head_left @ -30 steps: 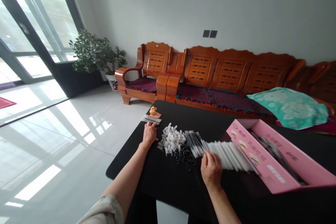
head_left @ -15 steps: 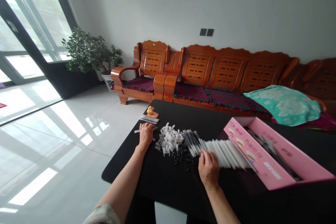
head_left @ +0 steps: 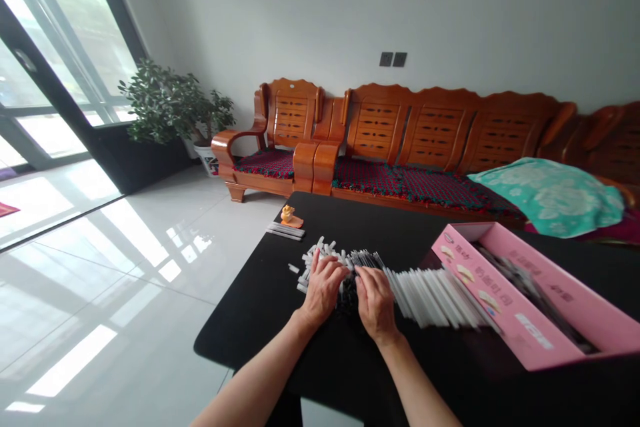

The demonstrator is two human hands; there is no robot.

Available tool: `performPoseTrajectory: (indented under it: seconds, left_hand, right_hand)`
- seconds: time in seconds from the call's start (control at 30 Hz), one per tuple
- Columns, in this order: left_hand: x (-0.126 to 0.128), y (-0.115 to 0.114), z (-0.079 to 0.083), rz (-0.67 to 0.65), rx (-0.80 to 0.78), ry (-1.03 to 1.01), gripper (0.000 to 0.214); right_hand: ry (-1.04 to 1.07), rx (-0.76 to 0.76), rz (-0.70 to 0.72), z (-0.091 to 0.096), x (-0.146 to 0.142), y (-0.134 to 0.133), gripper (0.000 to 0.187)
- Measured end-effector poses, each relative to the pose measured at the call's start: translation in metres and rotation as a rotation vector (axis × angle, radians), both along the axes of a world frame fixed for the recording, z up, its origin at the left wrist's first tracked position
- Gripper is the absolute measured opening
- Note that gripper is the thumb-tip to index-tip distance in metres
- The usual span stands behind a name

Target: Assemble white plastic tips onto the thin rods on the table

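Note:
My left hand (head_left: 324, 283) is over the pile of short whitish pen caps (head_left: 310, 259), its fingers bent and pressed together. Close beside it, my right hand (head_left: 375, 300) has its fingers curled at the near end of the dark pen refills (head_left: 367, 259). The fingertips of both hands almost meet; whatever lies between them is too small or hidden to make out. Small black plugs (head_left: 347, 303) show in a heap between and under the hands. To the right of my right hand lies a row of white pen barrels (head_left: 430, 293).
A pink box (head_left: 493, 297) with dark contents stands right on the black table (head_left: 250, 320). Several slim pens (head_left: 286, 231) and a small orange figurine (head_left: 288, 215) lie at the far left edge. Wooden seats (head_left: 410, 133) stand behind the table.
My left hand has moved right from the slim pens at the table's left side to the cap pile. My right hand has shifted left and away from me, toward the left hand.

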State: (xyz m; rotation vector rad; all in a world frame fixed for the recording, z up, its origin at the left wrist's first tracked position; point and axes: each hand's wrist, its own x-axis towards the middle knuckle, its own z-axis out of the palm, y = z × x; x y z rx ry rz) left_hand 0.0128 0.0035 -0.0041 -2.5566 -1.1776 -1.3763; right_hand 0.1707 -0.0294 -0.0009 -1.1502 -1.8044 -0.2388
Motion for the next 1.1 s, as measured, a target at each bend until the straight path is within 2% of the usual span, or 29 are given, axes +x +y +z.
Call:
performPoseTrajectory:
  seconds: [0.23, 0.33, 0.4, 0.43, 0.53, 0.6, 0.63, 0.83, 1.1]
  left_hand:
    - [-0.005, -0.002, -0.003, -0.035, -0.009, -0.032, 0.025]
    - [-0.007, -0.001, -0.002, 0.056, -0.081, -0.212, 0.022]
    - [-0.009, 0.003, -0.002, 0.11, -0.224, -0.408, 0.021]
    - [-0.01, 0.005, -0.002, 0.093, -0.329, -0.51, 0.023]
    - [-0.013, 0.012, -0.002, -0.145, -0.68, -0.782, 0.038]
    - [-0.013, 0.016, -0.001, -0.307, -0.831, -0.907, 0.043]
    - [-0.013, 0.017, -0.001, -0.348, -0.875, -0.954, 0.043]
    - [-0.018, 0.017, -0.004, -0.385, -0.975, -1.116, 0.039]
    - [-0.02, 0.018, -0.01, -0.37, -0.982, -1.125, 0.038]
  right_hand:
    - [0.058, 0.002, 0.014, -0.019, -0.009, 0.001, 0.023]
    - [0.136, 0.043, -0.027, -0.019, -0.007, 0.0, 0.02]
    - [0.189, 0.084, -0.076, -0.018, -0.006, 0.0, 0.019]
    - [0.203, 0.101, -0.094, -0.017, -0.006, 0.0, 0.019]
    - [0.185, 0.107, -0.082, -0.016, -0.009, -0.001, 0.02]
    - [0.145, 0.083, -0.049, -0.016, -0.013, -0.002, 0.02]
    - [0.129, 0.07, -0.037, -0.016, -0.014, -0.002, 0.02]
    - [0.062, 0.009, -0.022, -0.016, -0.015, -0.001, 0.02]
    - [0.022, -0.031, 0.015, -0.019, -0.016, -0.001, 0.017]
